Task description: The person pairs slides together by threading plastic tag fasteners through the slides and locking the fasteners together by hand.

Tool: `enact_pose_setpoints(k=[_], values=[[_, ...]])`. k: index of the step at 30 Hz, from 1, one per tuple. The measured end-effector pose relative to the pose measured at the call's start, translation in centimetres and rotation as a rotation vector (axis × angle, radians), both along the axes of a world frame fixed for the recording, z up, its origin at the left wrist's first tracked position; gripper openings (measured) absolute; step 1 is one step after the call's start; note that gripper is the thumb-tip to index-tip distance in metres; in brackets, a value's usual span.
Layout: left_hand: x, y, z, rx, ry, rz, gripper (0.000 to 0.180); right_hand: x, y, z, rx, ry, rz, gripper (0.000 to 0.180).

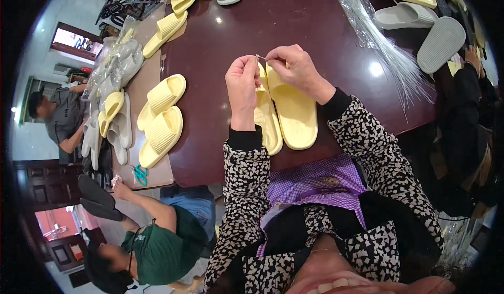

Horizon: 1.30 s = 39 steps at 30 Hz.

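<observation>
A pair of yellow slide slippers lies in front of me on the dark red table, the left slipper (268, 125) beside the right slipper (297, 118). Above their far ends both of my hands are raised. My left hand (242, 86) pinches a thin pale strand (261, 58) between thumb and forefinger. From the other side my right hand (298, 69) pinches the same strand, its fingertips a short gap from the left ones. The strand is too small to make out fully, and my hands cover the slippers' far parts.
At right lies a plastic bag with a bundle of long thin white strands (386, 52), near grey slippers (441, 44). Another yellow pair (161, 136) lies to my left, with teal scissors (140, 175) close by. A person in green (157, 249) sits at left, holding dark slippers.
</observation>
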<state>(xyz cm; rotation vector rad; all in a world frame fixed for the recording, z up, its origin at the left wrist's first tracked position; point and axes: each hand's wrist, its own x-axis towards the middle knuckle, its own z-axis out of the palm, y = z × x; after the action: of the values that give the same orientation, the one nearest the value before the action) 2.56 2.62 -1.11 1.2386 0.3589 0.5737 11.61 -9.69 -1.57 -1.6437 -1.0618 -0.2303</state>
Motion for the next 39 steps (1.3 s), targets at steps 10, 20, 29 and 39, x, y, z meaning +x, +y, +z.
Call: enact_pose_setpoints(k=[10, 20, 29, 39], values=[[0.0, -0.4, 0.0, 0.068, 0.021, -0.021, 0.009, 0.2, 0.0, -0.4, 0.02, -0.057, -0.002, 0.006], [0.0, 0.2, -0.6, 0.041, 0.005, -0.05, 0.004, -0.1, 0.2, -0.8, 0.051, -0.154, -0.036, 0.006], [0.2, -0.3, -0.7, 0.092, 0.037, -0.08, 0.004, 0.1, -0.1, -1.0, 0.068, -0.182, -0.02, 0.008], [-1.3, 0.2, 1.3, 0.2, -0.229, 0.317, 0.021, 1.2, -0.2, -0.5, 0.214, -0.12, -0.152, 0.008]])
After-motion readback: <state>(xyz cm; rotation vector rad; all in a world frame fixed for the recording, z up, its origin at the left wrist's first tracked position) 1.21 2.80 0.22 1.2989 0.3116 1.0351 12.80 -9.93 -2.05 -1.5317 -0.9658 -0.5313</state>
